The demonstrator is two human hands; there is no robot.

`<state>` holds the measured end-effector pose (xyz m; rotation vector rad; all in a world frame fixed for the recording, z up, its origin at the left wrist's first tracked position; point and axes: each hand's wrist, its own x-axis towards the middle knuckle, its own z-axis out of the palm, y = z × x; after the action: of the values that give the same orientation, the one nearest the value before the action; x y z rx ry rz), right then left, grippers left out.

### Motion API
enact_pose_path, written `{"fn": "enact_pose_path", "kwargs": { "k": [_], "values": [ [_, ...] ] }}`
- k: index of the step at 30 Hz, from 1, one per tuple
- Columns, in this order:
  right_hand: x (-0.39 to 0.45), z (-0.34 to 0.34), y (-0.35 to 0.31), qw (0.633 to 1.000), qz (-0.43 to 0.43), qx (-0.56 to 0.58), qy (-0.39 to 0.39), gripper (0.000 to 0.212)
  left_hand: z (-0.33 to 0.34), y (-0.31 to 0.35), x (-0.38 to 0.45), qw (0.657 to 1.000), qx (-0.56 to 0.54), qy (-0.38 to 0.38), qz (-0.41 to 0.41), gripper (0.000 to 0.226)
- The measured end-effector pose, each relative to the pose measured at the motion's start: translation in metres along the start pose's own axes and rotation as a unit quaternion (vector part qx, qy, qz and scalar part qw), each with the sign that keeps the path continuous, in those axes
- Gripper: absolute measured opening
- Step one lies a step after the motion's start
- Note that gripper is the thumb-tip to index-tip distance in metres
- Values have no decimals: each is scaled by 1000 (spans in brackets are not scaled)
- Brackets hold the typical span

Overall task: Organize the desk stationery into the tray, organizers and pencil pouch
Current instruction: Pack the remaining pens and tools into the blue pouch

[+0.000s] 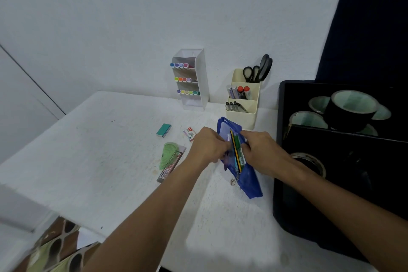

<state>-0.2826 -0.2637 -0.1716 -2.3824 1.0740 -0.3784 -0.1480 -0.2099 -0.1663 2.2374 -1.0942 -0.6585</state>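
- Pencil pouch (247, 181): blue, soft fabric, lying on the white desk (110, 150) just left of the black tray (287, 216); its zip mouth is open, showing a yellow-and-black pencil (234, 150) and a green pen (238, 144) inside.
- Left hand (206, 147) pinches the pouch's left lip; right hand (261, 150) curls over the right lip, and together they hold the mouth apart.
- Handling, as I judge it: light and floppy, so it will sag and close unless both lips are held; best gripped at the zip edges, not the limp body. The small zip pull charm (234, 181) hangs at the near end and is the place to take for closing.
- Loose things left of it, likely next: green protractor (169, 154), thin, stiff and possibly slick; teal eraser (163, 130); small staple box (189, 133), all light.
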Motion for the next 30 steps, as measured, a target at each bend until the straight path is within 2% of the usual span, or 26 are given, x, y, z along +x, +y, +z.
{"fn": "enact_pose_path", "kwargs": {
  "k": [5,8,10,13,17,22,25,30],
  "values": [
    [-2,-4,-4,1000,-3,9,-11,19,5,6,-4,991,-135,-16,2,20],
    [-2,-3,-3,1000,-4,2,-6,14,0,-1,-5,990,-138,-36,12,23],
    [-2,-3,-4,1000,-6,-1,-2,12,-6,-10,-4,990,-141,-24,0,11],
    [-2,-4,-4,1000,-6,-7,-8,14,-17,-29,5,995,-92,14,-22,14],
    [-1,-2,-3,1000,-5,-13,-11,17,-41,-62,14,995,52,81,-39,32],
    [-2,-3,-4,1000,-6,-12,-16,16,-62,-92,17,982,130,68,-122,38],
    [-2,-3,-4,1000,-13,-11,-15,14,-62,-108,16,969,195,54,-142,48],
    [-1,-2,-1,1000,-8,-11,-17,16,-55,-121,16,966,181,57,-174,48]
  ]
}}
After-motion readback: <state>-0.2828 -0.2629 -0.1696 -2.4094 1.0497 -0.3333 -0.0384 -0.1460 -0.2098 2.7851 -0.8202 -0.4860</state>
